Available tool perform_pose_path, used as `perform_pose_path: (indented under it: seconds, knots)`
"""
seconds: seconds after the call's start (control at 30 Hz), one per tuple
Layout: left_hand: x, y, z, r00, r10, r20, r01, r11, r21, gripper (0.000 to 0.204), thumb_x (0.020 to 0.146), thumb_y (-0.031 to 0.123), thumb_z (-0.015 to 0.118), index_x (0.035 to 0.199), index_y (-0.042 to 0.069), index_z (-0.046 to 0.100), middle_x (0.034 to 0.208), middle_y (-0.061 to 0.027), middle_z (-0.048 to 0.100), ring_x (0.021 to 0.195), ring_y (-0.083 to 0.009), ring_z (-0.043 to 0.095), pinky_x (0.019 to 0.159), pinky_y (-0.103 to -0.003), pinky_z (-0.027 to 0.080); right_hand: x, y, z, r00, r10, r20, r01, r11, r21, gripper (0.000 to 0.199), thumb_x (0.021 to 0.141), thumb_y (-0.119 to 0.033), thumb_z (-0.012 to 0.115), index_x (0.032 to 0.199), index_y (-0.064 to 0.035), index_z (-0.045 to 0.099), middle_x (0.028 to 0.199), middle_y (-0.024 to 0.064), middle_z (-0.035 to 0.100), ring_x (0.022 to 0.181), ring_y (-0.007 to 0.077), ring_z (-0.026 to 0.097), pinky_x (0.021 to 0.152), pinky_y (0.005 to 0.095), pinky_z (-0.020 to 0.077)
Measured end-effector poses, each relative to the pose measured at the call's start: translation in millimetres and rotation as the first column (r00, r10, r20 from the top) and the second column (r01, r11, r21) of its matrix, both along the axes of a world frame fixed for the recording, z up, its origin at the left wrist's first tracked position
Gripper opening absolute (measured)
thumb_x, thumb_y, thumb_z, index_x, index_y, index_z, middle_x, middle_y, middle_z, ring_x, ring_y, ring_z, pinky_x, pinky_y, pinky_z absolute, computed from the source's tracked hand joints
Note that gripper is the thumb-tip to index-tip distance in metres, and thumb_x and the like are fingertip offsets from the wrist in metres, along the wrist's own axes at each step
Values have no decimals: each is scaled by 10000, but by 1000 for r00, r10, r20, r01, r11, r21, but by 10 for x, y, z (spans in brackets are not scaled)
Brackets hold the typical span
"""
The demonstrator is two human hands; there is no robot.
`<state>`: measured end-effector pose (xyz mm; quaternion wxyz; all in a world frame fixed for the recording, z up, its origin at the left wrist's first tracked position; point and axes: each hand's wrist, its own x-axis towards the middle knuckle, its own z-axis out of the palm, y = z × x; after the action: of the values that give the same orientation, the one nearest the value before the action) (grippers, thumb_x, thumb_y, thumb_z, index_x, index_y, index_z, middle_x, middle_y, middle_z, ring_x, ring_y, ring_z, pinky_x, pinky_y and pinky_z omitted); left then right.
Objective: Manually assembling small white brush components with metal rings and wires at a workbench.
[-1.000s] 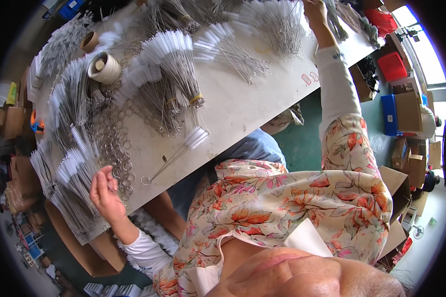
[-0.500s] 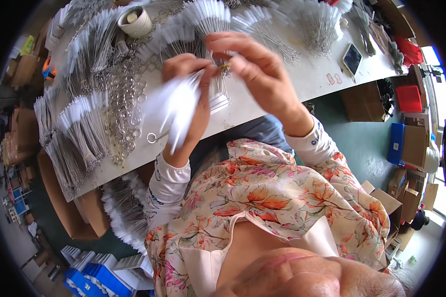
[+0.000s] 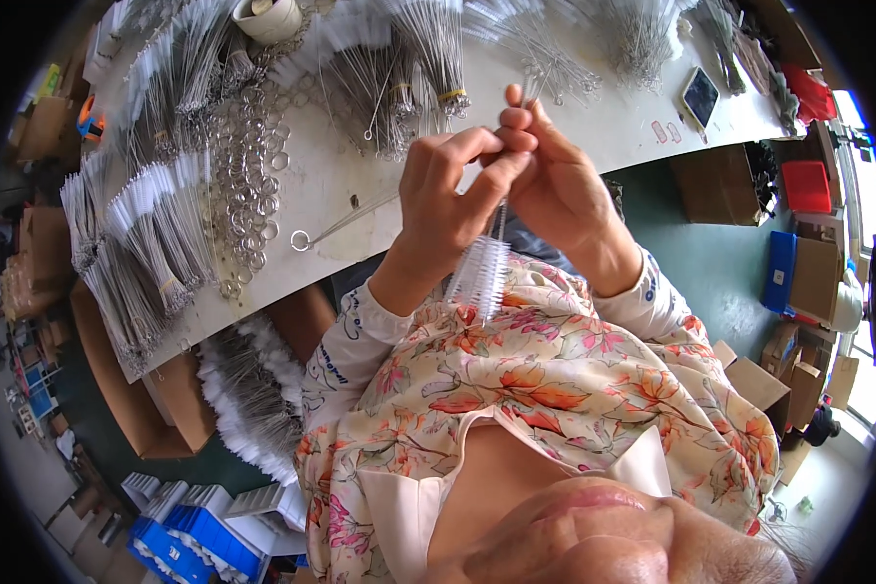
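Observation:
In front of my chest, at the table's near edge, both hands are closed together around a few thin wire brushes [image 3: 482,274]. Their white bristle ends hang below the fingers, and the wire stems stick up past the fingertips. My left hand [image 3: 438,200] pinches the stems from the left, its thumb and index finger touching my right fingers. Curled round the upper stems is my right hand [image 3: 569,190]; the exact grip is partly hidden. Left of my left hand, a wire brush stem with a split ring [image 3: 302,240] lies on the table.
Chained metal split rings [image 3: 253,195] spread over the table's left part. Bundles of wire brushes [image 3: 151,229] lie beside them, and a banded bundle [image 3: 443,58] lies ahead. A white cup [image 3: 268,19] stands at the back, a phone [image 3: 700,97] at the right. Cardboard boxes [image 3: 715,190] stand below.
Both hands have come back from the banded bundle toward my chest and to the right. The brushes, blurred at my left hand before, now hang between both hands.

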<state>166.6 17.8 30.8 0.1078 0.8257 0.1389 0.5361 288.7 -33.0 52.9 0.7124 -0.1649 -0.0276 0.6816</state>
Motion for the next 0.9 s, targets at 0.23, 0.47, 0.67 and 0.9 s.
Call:
perform_pose_path:
  seconds: [0.23,0.47,0.67,0.9]
  knots:
    - [-194,-163,-140,987,-146,-63,122,950,-288,314,712,9,687,1009,83,617,943,-78,552,790,-221,550,658,-319,460,775,163,269,-408,-73,910,-264,964,-41,211,882,-221,532,825,-31,606,636,9,511,589,85,480,495,233,359]
    - [-407,-223,-432,970,-130,-206,-7,830,-558,203,807,83,637,999,26,602,780,-82,600,625,-167,586,562,-273,474,469,17,-428,-971,-211,111,-236,917,-322,46,739,-98,586,758,-89,626,714,26,617,710,175,613,621,306,443]
    - [-553,-189,-325,987,-111,-113,22,801,-598,245,791,59,652,1026,21,592,860,-88,629,696,-174,616,631,-270,491,212,120,-120,-246,185,951,-521,802,-291,155,860,-149,551,895,-9,608,700,19,592,579,108,519,549,241,431]
    - [-732,-187,-157,991,-112,-66,55,822,-567,244,740,65,696,963,37,602,840,-76,616,703,-189,616,611,-282,495,33,112,42,-100,457,884,-596,684,-422,190,889,-202,536,895,-38,633,680,-15,594,558,64,497,535,222,424]
